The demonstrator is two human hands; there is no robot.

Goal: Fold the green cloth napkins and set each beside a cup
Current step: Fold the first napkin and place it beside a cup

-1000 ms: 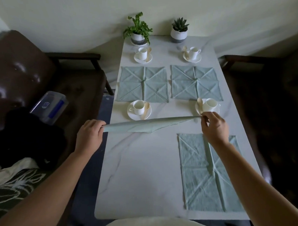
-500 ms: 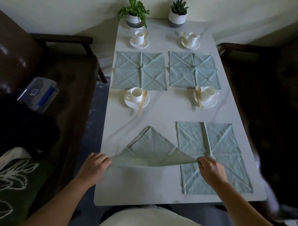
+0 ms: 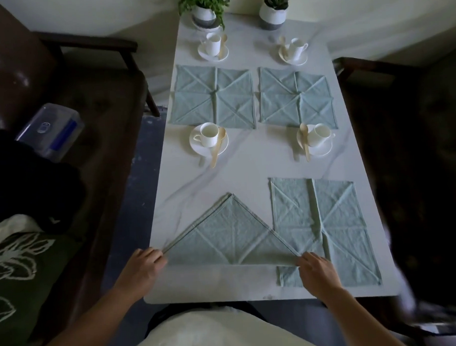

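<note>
- The green cloth napkin (image 3: 229, 238) we are folding is a soft, creased, woven triangle. It lies on the white marbled tabletop (image 3: 247, 169), stretched between our two hands with its apex pointing away from us.
- Our left hand (image 3: 145, 268) pinches the triangle's left corner, fingers curled and knuckles up.
- Our right hand (image 3: 317, 271) pinches the right corner, which overlaps a flat square napkin (image 3: 338, 220) spread under and beyond that hand.
- Beyond the left hand a smooth white cup (image 3: 209, 134) stands on a round saucer with a pale wooden spoon (image 3: 216, 149). A matching cup (image 3: 320, 134) stands beyond the right hand.
- Half a second ago the folded edge hung lifted and sagging between our hands. Now it is drawn taut and the whole triangle lies flat.
</note>
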